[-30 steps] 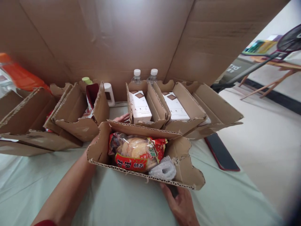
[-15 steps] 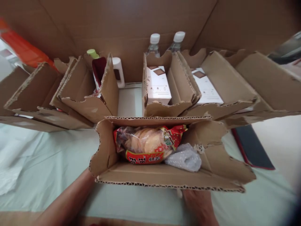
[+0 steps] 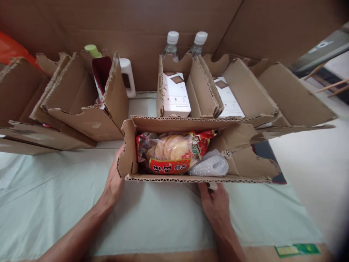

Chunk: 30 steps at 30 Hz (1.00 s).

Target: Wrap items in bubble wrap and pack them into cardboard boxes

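A long open cardboard box (image 3: 163, 125) is held up over the cloth, in front of a row of similar boxes. Inside lies a clear and red bag of rice crackers (image 3: 174, 153), beside a bubble-wrapped item (image 3: 209, 163). My left hand (image 3: 114, 182) grips the box's left end, with its fingertips hidden behind the cardboard. Below the front edge, my right hand (image 3: 216, 200) holds the box from underneath. Something small and white shows at its fingers, too little to name. Most fingers of this hand are hidden.
Behind stand cardboard boxes (image 3: 89, 125), some with white cartons (image 3: 176, 96). Two white-capped bottles (image 3: 171, 45) and a white handled bottle (image 3: 128, 76) are at the back panel. A dark flat item (image 3: 279, 178) lies right, a green packet (image 3: 297, 250) at the front edge.
The held box has moved away from me, closer to the gap in the row. More of both hands shows now, and the view has shifted slightly.
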Each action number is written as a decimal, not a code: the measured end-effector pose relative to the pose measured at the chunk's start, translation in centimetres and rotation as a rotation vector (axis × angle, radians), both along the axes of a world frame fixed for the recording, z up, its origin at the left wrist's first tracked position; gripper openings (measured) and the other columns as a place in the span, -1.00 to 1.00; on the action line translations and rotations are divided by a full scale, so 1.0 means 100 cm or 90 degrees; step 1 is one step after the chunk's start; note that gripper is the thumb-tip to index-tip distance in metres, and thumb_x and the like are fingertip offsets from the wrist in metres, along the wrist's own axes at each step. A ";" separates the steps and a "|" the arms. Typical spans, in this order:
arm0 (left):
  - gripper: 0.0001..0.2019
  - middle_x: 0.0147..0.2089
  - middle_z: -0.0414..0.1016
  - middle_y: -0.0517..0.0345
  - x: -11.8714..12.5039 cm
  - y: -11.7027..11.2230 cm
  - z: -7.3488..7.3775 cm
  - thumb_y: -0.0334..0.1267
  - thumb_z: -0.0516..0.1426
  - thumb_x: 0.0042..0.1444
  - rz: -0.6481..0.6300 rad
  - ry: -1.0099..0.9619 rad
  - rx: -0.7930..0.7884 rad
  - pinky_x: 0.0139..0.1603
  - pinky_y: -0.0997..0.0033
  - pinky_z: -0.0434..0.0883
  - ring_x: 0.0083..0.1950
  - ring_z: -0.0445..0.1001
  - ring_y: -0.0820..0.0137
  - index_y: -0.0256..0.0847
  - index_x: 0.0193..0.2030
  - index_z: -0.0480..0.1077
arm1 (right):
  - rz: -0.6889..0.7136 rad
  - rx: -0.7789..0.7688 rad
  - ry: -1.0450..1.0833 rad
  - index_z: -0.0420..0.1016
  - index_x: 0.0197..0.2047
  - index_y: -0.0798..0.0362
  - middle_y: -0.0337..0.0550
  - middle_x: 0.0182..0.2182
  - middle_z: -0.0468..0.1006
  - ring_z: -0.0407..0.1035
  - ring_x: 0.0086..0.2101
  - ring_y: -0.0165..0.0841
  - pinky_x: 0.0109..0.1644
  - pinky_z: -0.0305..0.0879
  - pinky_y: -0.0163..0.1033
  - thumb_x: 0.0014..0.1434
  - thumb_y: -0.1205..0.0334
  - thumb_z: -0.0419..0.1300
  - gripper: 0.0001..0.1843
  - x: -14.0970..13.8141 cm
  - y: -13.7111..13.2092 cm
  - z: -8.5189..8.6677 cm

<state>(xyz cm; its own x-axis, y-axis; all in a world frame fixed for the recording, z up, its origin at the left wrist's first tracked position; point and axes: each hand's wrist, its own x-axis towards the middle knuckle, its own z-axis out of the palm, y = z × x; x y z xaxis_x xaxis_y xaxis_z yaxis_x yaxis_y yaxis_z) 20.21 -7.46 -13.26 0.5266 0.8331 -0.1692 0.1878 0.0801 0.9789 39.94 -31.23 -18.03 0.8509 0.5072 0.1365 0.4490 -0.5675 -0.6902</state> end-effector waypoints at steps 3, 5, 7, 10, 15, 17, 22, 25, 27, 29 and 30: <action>-0.34 0.36 0.44 0.01 -0.011 -0.019 -0.008 0.23 0.07 0.27 -0.044 -0.005 0.045 0.53 0.04 0.13 0.49 0.21 -0.01 -0.15 0.35 0.37 | -0.005 0.003 -0.005 0.50 -0.17 -0.01 -0.04 -0.32 0.60 0.46 -0.27 -0.14 -0.18 0.40 -0.06 0.27 -0.14 0.11 -0.62 -0.001 0.001 0.003; -0.34 0.33 0.48 -0.01 -0.012 -0.027 -0.013 0.25 0.02 0.30 -0.058 -0.015 0.036 0.55 0.03 0.09 0.49 0.21 0.00 -0.15 0.33 0.40 | -0.009 -0.001 -0.009 0.50 -0.18 -0.01 -0.03 -0.31 0.60 0.46 -0.27 -0.13 -0.19 0.40 -0.06 0.27 -0.13 0.11 -0.63 -0.002 0.003 0.006; -0.34 0.31 0.50 -0.02 -0.011 -0.031 -0.015 0.26 -0.02 0.32 -0.062 -0.022 0.034 0.56 0.01 0.06 0.49 0.22 0.01 -0.15 0.33 0.41 | 0.002 0.000 -0.006 0.50 -0.16 -0.02 -0.03 -0.28 0.61 0.47 -0.24 -0.12 -0.15 0.42 -0.04 0.27 -0.11 0.11 -0.65 -0.003 0.004 0.010; -0.34 0.32 0.49 -0.01 -0.012 -0.032 -0.014 0.26 -0.04 0.35 -0.073 -0.025 0.045 0.58 0.02 0.00 0.52 0.17 0.05 -0.14 0.37 0.37 | 0.015 0.016 0.014 0.50 -0.10 -0.02 -0.03 -0.22 0.63 0.49 -0.20 -0.14 -0.10 0.44 -0.06 0.26 -0.09 0.16 -0.66 -0.003 0.003 0.017; -0.37 0.37 0.44 0.02 -0.018 -0.033 -0.017 0.22 -0.06 0.38 -0.076 -0.023 0.036 0.62 0.01 -0.16 0.58 0.03 0.09 -0.10 0.41 0.32 | -0.005 0.078 0.046 0.50 -0.12 0.01 -0.07 -0.27 0.63 0.50 -0.26 -0.18 -0.19 0.46 -0.15 0.20 -0.09 0.21 -0.64 -0.003 0.001 0.029; -0.38 0.40 0.41 0.02 -0.017 -0.035 -0.018 0.20 -0.05 0.39 -0.082 -0.039 0.026 0.62 -0.01 -0.11 0.58 0.05 0.08 -0.08 0.42 0.32 | 0.005 0.080 0.056 0.51 -0.13 0.00 -0.09 -0.29 0.64 0.51 -0.29 -0.19 -0.21 0.46 -0.16 0.19 -0.10 0.22 -0.65 -0.004 0.001 0.031; -0.36 0.50 0.26 0.07 -0.015 -0.041 -0.019 0.19 -0.06 0.39 -0.107 -0.051 0.032 0.59 0.01 0.02 0.58 0.06 0.08 -0.01 0.50 0.19 | 0.028 0.080 0.074 0.53 -0.18 -0.02 -0.09 -0.29 0.68 0.57 -0.28 -0.17 -0.25 0.51 -0.21 0.16 -0.14 0.26 -0.63 0.003 -0.006 0.023; -0.35 0.55 0.15 0.09 -0.017 -0.046 -0.026 0.17 -0.06 0.40 -0.116 -0.036 0.028 0.60 -0.04 -0.03 0.61 -0.03 0.08 0.00 0.53 0.10 | 0.037 0.074 0.067 0.57 -0.14 -0.02 -0.06 -0.20 0.70 0.60 -0.18 -0.12 -0.19 0.55 -0.20 0.13 -0.20 0.27 -0.56 0.013 -0.010 0.011; -0.32 0.56 0.12 0.07 -0.020 -0.049 -0.034 0.16 -0.03 0.38 -0.120 -0.040 0.024 0.61 -0.07 -0.06 0.62 -0.08 0.08 -0.01 0.55 0.06 | 0.040 0.055 0.068 0.58 -0.13 -0.03 -0.04 -0.15 0.70 0.60 -0.12 -0.08 -0.15 0.57 -0.18 0.11 -0.25 0.27 -0.52 0.016 -0.010 0.005; -0.28 0.57 0.10 0.05 -0.022 -0.051 -0.041 0.16 0.01 0.36 -0.122 -0.062 0.023 0.61 -0.10 -0.06 0.62 -0.11 0.06 -0.03 0.56 0.02 | 0.017 0.048 0.066 0.59 -0.13 -0.03 -0.02 -0.14 0.70 0.59 -0.07 -0.04 -0.10 0.58 -0.14 0.10 -0.29 0.26 -0.48 0.016 -0.011 0.000; -0.27 0.57 0.09 0.05 -0.022 -0.051 -0.044 0.16 0.02 0.36 -0.123 -0.074 0.025 0.60 -0.12 -0.05 0.62 -0.11 0.05 -0.04 0.57 0.01 | 0.005 0.046 0.069 0.58 -0.12 -0.03 -0.01 -0.13 0.70 0.59 -0.05 -0.02 -0.07 0.59 -0.12 0.09 -0.30 0.25 -0.47 0.016 -0.012 -0.003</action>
